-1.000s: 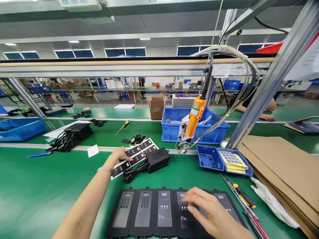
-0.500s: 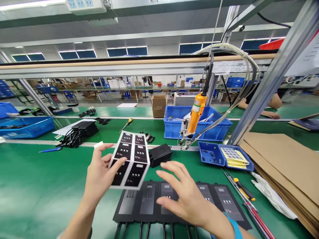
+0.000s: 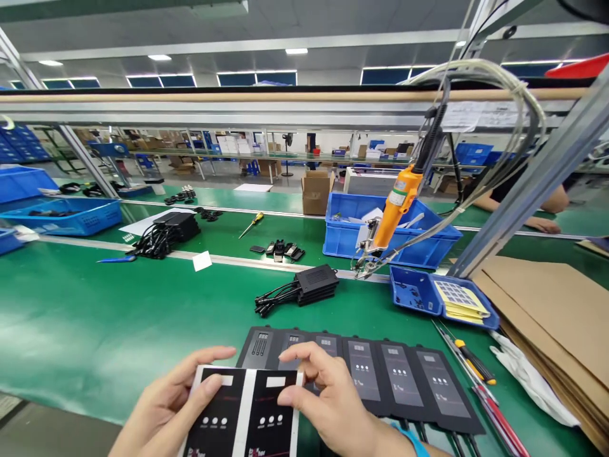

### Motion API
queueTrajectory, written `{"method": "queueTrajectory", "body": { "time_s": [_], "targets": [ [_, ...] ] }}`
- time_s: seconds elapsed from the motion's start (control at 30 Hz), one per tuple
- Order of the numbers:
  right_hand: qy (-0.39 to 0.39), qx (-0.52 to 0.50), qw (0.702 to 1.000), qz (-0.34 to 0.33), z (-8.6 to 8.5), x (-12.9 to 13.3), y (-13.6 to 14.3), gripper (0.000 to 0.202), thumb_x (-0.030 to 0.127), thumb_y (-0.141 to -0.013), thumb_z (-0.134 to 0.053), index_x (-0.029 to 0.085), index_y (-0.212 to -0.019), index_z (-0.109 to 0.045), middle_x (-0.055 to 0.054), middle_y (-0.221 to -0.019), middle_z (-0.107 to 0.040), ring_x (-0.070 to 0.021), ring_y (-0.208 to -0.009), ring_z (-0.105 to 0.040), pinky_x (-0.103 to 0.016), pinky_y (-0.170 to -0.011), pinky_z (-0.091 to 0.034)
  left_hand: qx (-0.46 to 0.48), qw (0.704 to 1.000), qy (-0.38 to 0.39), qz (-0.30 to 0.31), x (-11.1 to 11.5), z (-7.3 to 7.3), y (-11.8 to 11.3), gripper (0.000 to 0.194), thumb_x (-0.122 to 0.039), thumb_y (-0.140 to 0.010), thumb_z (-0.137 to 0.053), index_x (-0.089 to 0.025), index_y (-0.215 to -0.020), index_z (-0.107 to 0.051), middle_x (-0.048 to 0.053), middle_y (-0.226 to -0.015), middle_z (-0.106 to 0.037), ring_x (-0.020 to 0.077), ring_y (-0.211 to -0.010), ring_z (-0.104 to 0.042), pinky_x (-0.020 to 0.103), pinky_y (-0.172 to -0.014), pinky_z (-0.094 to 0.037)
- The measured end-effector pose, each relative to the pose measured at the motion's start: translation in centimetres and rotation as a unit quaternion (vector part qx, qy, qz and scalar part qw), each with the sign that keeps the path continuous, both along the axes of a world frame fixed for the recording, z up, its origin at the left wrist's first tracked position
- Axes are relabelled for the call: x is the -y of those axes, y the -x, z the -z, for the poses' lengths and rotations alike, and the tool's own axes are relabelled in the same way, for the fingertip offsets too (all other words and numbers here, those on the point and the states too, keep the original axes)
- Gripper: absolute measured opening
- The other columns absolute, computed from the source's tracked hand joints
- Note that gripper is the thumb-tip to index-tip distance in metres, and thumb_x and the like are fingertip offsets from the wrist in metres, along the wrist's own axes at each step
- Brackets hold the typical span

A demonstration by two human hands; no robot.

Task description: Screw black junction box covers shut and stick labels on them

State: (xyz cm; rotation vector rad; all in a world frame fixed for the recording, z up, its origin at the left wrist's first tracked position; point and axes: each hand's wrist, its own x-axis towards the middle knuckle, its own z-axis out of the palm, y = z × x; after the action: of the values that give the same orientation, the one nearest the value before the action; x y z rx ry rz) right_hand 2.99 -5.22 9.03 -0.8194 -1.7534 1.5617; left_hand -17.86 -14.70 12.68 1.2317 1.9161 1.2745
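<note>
A sheet of black stickers (image 3: 246, 412) on white backing is held low in front of me. My left hand (image 3: 174, 403) grips its left side, thumb on the front face. At the sheet's upper right corner is my right hand (image 3: 328, 400), thumb over the edge and index finger bent just above it. Whether a sticker's corner is lifted there I cannot tell. Behind the hands lies a row of several flat black device cases (image 3: 364, 374); those at right carry printed panels with three white dots. Their cables point toward me, and my hands cover part of the row.
An orange electric screwdriver (image 3: 397, 206) hangs before a blue bin (image 3: 432, 244). Stacked black adapters (image 3: 316, 284) with cables lie beyond the cases. A small blue tray (image 3: 413, 293), screwdrivers (image 3: 476, 362), a white glove (image 3: 533, 381) and cardboard sheets (image 3: 547, 304) are at right. Another person's hand (image 3: 542, 225) rests behind.
The sticker sheet has come down and nearer to me in my left hand. My right hand has moved from over the cases to the sheet's right edge. A small white paper now lies on the bench.
</note>
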Motion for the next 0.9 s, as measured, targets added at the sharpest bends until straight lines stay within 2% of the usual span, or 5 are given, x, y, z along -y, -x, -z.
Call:
{"method": "queueTrajectory", "body": {
  "time_s": [0.17, 0.27, 0.53, 0.7, 0.9],
  "targets": [
    [-0.106, 0.019, 0.994, 0.034, 2.6, 0.1, 0.6, 0.01, 0.029, -0.088, -0.066, 0.022, -0.089, -0.073, -0.003, -0.091, -0.072, -0.016, -0.085, -0.064, -0.028, -0.083, -0.047, 0.187, 0.976, 0.101, 0.04, -0.7, 3.3, 0.6, 0.057, -0.066, -0.08, -0.065, -0.025, -0.119, -0.062, 0.002, -0.072, -0.071, 0.0216, -0.063, -0.066, 0.027, -0.055, -0.054],
    [-0.135, -0.057, 0.989, 0.034, 2.8, -0.5, 0.5, 0.013, 0.033, -0.086, -0.07, 0.024, -0.082, -0.078, -0.006, -0.099, -0.065, -0.0174, -0.095, -0.062, -0.028, -0.084, -0.049, 0.089, 0.984, 0.131, 0.086, -0.9, 5.4, 2.7, 0.055, -0.071, -0.083, -0.056, -0.025, -0.111, -0.067, 0.004, -0.077, -0.07, 0.0227, -0.065, -0.064, 0.029, -0.058, -0.053],
    [0.107, -0.024, 0.987, 0.115, 5.0, -5.9, 1.2, 0.037, 0.054, -0.084, -0.067, 0.017, -0.084, -0.063, 0.005, -0.061, -0.049, -0.0076, -0.049, -0.044, -0.022, -0.049, -0.038, -0.11, 0.943, 0.151, 0.275, -0.4, 7.6, 3.4, 0.032, -0.037, -0.098, -0.044, -0.033, -0.101, -0.075, 0.004, -0.102, -0.07, 0.0216, -0.09, -0.068, 0.03, -0.082, -0.054],
    [0.096, 0.07, 0.987, 0.104, 8.2, -7.4, 1.7, 0.044, 0.058, -0.077, -0.068, 0.014, -0.08, -0.065, 0.003, -0.058, -0.05, -0.008, -0.047, -0.043, -0.021, -0.044, -0.034, -0.245, 0.92, 0.124, 0.281, -0.3, 11.5, 1.6, 0.042, -0.024, -0.096, -0.042, -0.032, -0.134, -0.06, 0.008, -0.143, -0.054, 0.0248, -0.098, -0.071, 0.036, -0.081, -0.06],
    [0.083, 0.107, 0.984, 0.115, 9.5, -8.1, 1.6, 0.041, 0.054, -0.078, -0.067, 0.014, -0.082, -0.067, 0.001, -0.059, -0.053, -0.0099, -0.049, -0.047, -0.021, -0.044, -0.035, -0.348, 0.887, 0.091, 0.288, 0.2, 13.5, 0.9, 0.049, -0.021, -0.098, -0.04, -0.029, -0.146, -0.045, 0.01, -0.144, -0.055, 0.0302, -0.112, -0.068, 0.035, -0.064, -0.063]
  ]
}}
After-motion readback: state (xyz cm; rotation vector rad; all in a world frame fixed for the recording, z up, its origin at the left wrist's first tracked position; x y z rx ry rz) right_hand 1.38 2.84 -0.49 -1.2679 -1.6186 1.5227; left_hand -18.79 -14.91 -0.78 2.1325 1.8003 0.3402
